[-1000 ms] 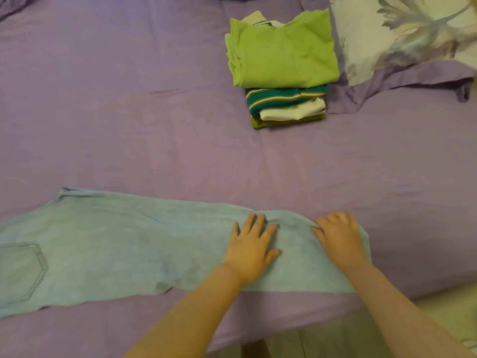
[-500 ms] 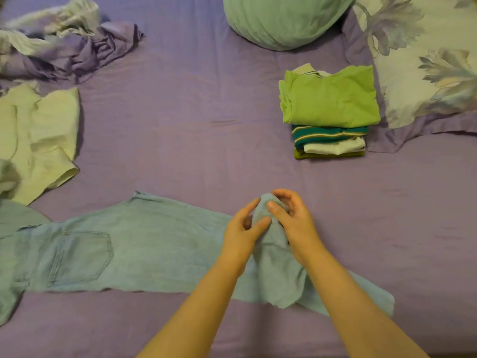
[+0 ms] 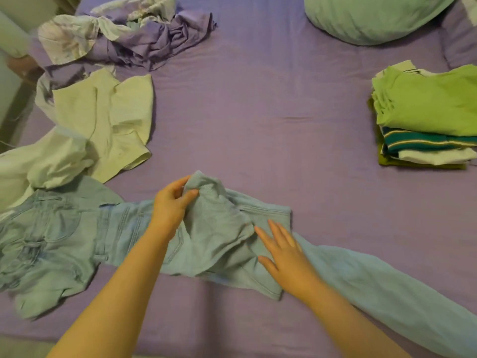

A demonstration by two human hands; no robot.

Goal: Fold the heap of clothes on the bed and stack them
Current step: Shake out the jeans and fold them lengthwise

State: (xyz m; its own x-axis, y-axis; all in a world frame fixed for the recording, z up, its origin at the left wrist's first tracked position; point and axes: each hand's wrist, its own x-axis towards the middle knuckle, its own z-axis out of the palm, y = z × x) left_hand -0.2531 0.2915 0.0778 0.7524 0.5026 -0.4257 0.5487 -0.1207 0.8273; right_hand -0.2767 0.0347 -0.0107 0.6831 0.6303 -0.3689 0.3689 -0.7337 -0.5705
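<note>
Far left, upper corner: a crumpled heap of purple and pale clothes [image 3: 134, 40] on the purple bed [image 3: 258, 112]. Just below, a pale yellow-green shirt [image 3: 108, 120], unfolded and rumpled, with a white garment [image 3: 44, 161] bunched against its lower left edge.

Along the near edge, light-blue jeans [image 3: 59, 244] stretched sideways across the bed — waist and back pockets at the left, one leg trailing off toward the lower right corner. Waist end lying under the white garment's edge.

Left hand [image 3: 171, 202] over the middle of the jeans, thumb and fingers curled, pinching a raised peak of denim lifted off the sheet. Fabric falling from that peak in loose folds toward the right.

Right hand [image 3: 286, 250] just beside, fingers straight and spread, palm down, pressing flat on the denim below a hemmed leg end.

Farther right, well apart from the jeans: a stack of folded clothes [image 3: 426, 120] — bright green shirt on top, teal striped piece beneath, then a white one, dark green at the bottom.

Upper right, a pale green pillow [image 3: 371, 16] at the head of the bed.
</note>
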